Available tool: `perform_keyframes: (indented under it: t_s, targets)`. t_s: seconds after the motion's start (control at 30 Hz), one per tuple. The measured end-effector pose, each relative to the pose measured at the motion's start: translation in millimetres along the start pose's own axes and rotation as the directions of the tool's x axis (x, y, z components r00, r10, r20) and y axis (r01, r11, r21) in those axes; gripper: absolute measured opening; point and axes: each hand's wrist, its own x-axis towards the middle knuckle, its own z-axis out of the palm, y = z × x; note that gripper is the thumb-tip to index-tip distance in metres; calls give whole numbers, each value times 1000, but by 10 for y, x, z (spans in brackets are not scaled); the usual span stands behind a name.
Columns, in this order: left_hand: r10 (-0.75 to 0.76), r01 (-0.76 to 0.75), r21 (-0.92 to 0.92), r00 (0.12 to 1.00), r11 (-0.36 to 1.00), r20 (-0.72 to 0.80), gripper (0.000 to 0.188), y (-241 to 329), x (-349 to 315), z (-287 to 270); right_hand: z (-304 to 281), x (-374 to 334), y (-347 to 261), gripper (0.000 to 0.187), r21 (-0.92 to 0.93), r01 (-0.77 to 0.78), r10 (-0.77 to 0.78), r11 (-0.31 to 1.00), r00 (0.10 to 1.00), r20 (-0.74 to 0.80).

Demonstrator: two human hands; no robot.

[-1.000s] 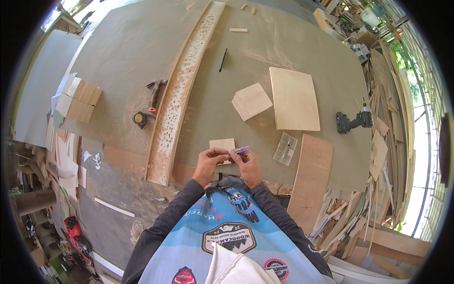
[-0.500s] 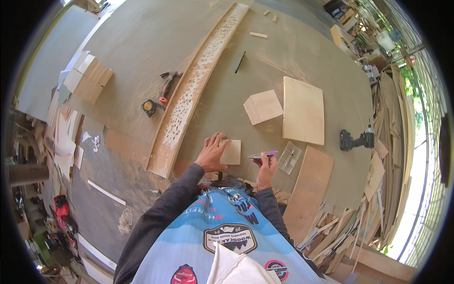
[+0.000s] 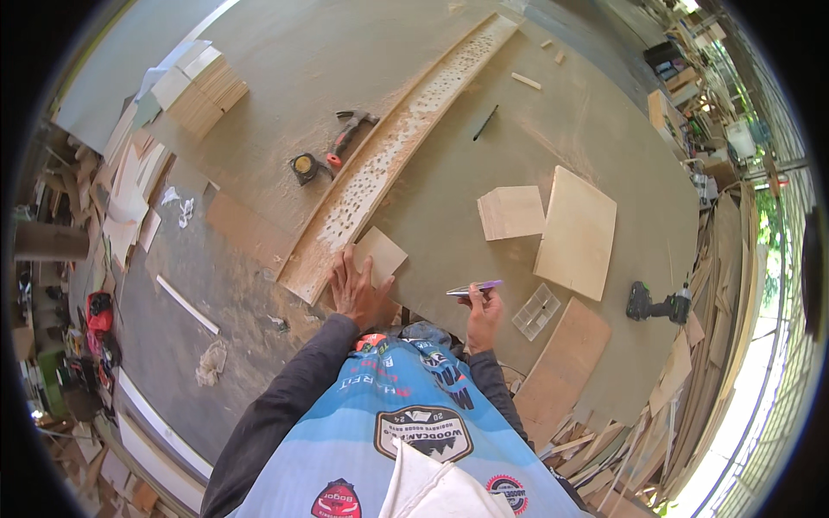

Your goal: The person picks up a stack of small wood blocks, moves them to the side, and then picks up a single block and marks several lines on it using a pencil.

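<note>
Pale wood, the square (image 3: 385,253) now lies just beside the long board (image 3: 371,192), shifted left and turned since half a second ago. The left hand (image 3: 352,292) spreads its fingers at its near left side; whether they press or grip, I cannot tell. The right hand (image 3: 484,318) pinches a purple-ended tool (image 3: 489,285), apart from the square, near the clear box (image 3: 536,312) on the table (image 3: 436,220). The hands, together a second ago, seemingly have separate jobs.
</note>
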Motion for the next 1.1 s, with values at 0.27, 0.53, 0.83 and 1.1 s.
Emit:
perform_keyframes:
  t_s: [0.27, 0.53, 0.83, 1.1]
  targets:
    - [-128, 134, -75, 988, 988, 80, 72, -66, 29, 78, 370, 112, -211, 19, -230, 147, -84, 962, 961, 264]
    - [-81, 96, -170, 992, 981, 93, 80, -343, -122, -310, 821, 458, -102, 27, -365, 202, -52, 909, 923, 381]
    - [-157, 161, -187, 987, 969, 37, 64, -724, -382, -405, 1446, 734, 150, 35, -319, 205, 73, 925, 729, 680]
    - [-179, 183, -189, 983, 965, 40, 63, -633, -395, -313, 1454, 466, 278, 41, -329, 415, -88, 848, 724, 685]
